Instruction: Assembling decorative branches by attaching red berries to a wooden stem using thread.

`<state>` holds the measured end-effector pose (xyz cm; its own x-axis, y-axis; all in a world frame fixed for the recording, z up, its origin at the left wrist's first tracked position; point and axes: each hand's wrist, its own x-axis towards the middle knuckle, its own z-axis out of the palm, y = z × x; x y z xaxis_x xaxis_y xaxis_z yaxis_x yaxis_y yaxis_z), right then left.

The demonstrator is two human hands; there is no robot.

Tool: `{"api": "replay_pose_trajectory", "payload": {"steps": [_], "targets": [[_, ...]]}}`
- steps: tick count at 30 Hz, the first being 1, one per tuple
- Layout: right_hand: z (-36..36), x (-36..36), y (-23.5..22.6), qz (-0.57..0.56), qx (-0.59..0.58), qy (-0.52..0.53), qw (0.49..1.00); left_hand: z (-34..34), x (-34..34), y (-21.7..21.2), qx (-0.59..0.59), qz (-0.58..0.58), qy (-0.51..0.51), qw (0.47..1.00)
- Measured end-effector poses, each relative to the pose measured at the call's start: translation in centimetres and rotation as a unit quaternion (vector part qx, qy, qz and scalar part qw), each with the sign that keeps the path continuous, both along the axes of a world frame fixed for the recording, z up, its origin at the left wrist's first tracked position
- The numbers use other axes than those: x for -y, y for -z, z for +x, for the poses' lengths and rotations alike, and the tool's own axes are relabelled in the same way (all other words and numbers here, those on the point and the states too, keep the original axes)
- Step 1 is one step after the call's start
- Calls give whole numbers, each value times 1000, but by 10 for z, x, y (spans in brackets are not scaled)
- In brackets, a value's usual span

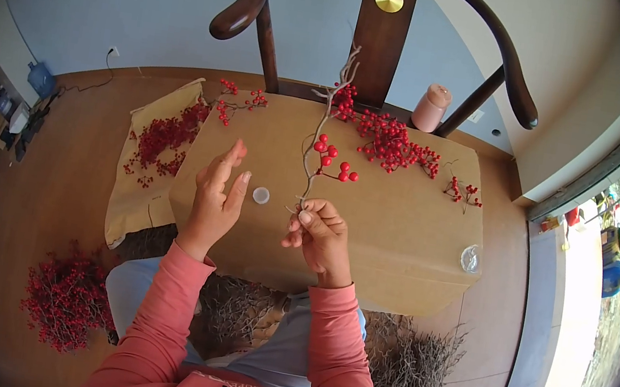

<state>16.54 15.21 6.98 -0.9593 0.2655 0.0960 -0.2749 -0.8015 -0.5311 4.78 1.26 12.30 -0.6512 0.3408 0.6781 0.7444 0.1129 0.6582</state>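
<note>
My right hand pinches the lower end of a bare grey-brown branch between thumb and fingers. The branch stands up over the brown paper-covered table. A sprig of red berries shows against its middle; whether it is fixed there I cannot tell. My left hand is raised to the left of the branch, fingers stretched and thumb apart, with nothing visible in it. Between the hands, a small round whitish dish lies on the table. Behind the branch is a pile of red berry sprigs.
Smaller berry sprigs lie at the table's far left. A pink jar stands near a dark wooden chair. At right sits a clear round dish. Floor items include a berry bundle, tan sheet and bare twigs.
</note>
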Motion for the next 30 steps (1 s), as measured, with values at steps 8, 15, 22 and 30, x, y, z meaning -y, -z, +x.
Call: {"api": "replay_pose_trajectory", "payload": {"steps": [8, 15, 22, 30], "targets": [[-10, -8, 6, 113, 85, 66, 988, -5, 13, 84, -44, -202, -63, 976], [-18, -15, 16, 123, 121, 61, 983, -16, 4, 108, -72, -269, -85, 957], [-23, -22, 22, 127, 130, 63, 981, -10, 14, 98, 39, -194, -17, 980], [-26, -19, 15, 149, 153, 97, 972, 3, 26, 96, 140, -99, -2, 985]]}}
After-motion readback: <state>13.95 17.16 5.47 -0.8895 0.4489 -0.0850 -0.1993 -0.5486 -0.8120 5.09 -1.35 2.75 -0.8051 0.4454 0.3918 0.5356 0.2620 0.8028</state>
